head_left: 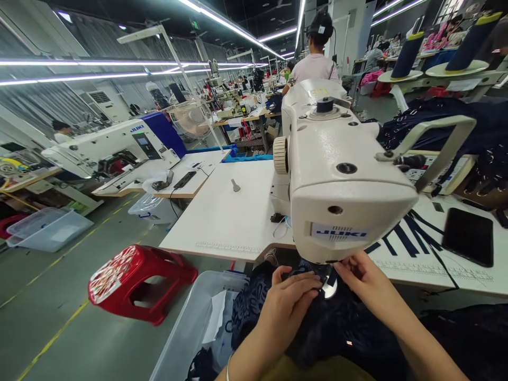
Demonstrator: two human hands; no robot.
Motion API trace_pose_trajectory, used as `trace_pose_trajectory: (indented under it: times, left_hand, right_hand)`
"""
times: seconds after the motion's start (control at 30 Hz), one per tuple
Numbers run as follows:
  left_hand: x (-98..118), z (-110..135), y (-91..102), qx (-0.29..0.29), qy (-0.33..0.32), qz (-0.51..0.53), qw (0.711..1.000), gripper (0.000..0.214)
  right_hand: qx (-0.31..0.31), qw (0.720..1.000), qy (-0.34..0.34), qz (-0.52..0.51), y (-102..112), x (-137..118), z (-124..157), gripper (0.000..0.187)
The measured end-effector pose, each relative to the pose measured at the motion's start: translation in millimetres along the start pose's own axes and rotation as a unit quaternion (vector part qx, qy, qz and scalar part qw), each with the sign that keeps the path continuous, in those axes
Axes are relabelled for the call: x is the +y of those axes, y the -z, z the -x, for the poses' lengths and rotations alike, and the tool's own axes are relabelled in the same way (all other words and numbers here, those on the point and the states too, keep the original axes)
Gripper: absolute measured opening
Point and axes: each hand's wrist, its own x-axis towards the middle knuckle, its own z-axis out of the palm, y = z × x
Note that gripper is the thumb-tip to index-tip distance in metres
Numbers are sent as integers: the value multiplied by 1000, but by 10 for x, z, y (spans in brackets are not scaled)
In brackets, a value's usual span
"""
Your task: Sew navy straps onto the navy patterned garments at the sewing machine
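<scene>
A white JUKI sewing machine (349, 206) stands in front of me, its needle area partly hidden under the head. Dark navy patterned fabric (254, 299) is bunched at the machine and hangs into my lap. My left hand (288, 299) grips this fabric just left of the shiny round metal plate (329, 288), fingers close together. On the plate's right side, my right hand (363, 278) is closed in a pinch beneath the head. A short dark strip (332, 276) lies by its thumb; what the fingertips hold is mostly hidden.
Navy strips (410, 235) and a black phone (468, 236) lie on the table at right. A small flat metal piece (235, 186) rests on the white tabletop (222, 222). Below left are a plastic bin (184, 323) and a red stool (146, 280). A person (315, 61) sits ahead.
</scene>
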Motion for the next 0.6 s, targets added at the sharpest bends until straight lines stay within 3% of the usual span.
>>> trace_pose_trajectory:
  times: [0.3, 0.6]
  left_hand:
    - [36, -41, -2, -26, -72, -90, 993, 21]
    - [52, -27, -76, 30, -98, -103, 989, 19]
  right_hand:
    - [53, 998, -2, -39, -203, 18, 58, 24]
    - [77, 996, 0, -44, -259, 18, 88, 21]
